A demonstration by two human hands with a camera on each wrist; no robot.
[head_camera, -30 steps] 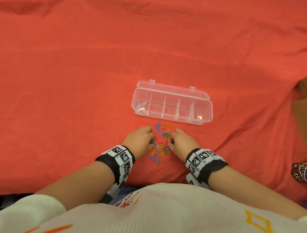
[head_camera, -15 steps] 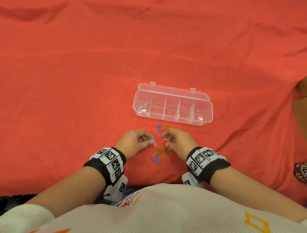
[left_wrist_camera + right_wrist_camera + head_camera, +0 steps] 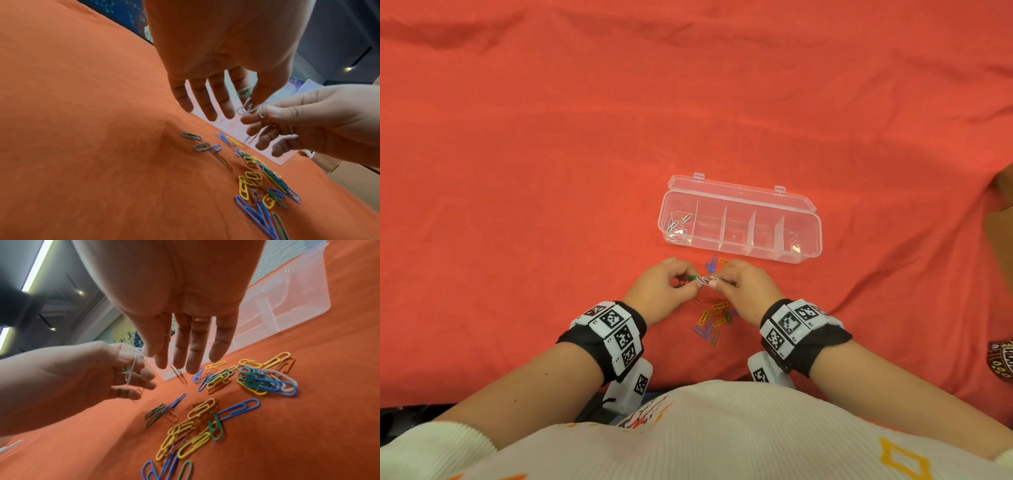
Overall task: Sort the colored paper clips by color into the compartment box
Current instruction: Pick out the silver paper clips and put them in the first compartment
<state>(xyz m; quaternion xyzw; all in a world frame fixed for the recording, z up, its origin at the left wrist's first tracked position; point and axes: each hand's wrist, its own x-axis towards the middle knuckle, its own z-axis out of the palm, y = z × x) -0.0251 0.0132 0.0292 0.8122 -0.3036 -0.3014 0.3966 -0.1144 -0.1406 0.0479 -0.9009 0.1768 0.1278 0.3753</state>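
Observation:
A clear compartment box point(image 3: 815, 236) lies open on the red cloth, with a few white clips point(image 3: 678, 223) in its leftmost compartment. Between the box and me is a loose pile of blue, yellow, green and orange paper clips point(image 3: 714, 318) point(image 3: 259, 183) point(image 3: 205, 418). Both hands hover just above it, fingertips almost meeting. My left hand point(image 3: 688, 281) point(image 3: 248, 97) pinches a green clip point(image 3: 244, 92) that hangs hooked into a white clip point(image 3: 703, 281) point(image 3: 245, 108). My right hand point(image 3: 717, 281) point(image 3: 148, 353) pinches that white clip from the other side.
The box lid point(image 3: 739, 192) is folded back on the far side. A brown object point(image 3: 1001, 219) and a patterned item point(image 3: 1001, 363) sit at the right edge of the cloth. Wrinkled red cloth point(image 3: 551, 171) spreads left of the box and beyond it.
Both hands have risen off the pile. The left hand lifted the linked green and white clips, and the right hand moved in and took hold of the white one.

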